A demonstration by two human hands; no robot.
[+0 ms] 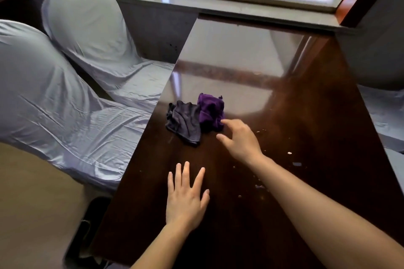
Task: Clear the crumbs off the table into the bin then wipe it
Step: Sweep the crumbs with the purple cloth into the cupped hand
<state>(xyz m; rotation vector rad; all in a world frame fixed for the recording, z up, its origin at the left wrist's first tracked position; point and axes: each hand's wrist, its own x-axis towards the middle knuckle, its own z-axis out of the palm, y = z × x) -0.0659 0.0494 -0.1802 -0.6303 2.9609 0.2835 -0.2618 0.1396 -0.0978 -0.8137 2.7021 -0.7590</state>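
Note:
A glossy dark wooden table (306, 98) runs away from me toward the window. Two crumpled cloths lie on it side by side: a purple cloth (210, 111) and a dark grey cloth (185, 122) to its left. My right hand (240, 140) hovers open just right of the purple cloth, fingertips at its edge. My left hand (185, 196) rests flat on the table nearer me, fingers spread, holding nothing. Pale crumbs (289, 153) are scattered over the table's right side. A dark bin (91, 225) stands on the floor under the table's left edge, mostly hidden.
Two chairs in pale grey covers (87, 28) stand along the table's left side, another covered seat (384, 111) at the right. The window sill (240, 6) meets the table's far end. Beige floor shows at lower left.

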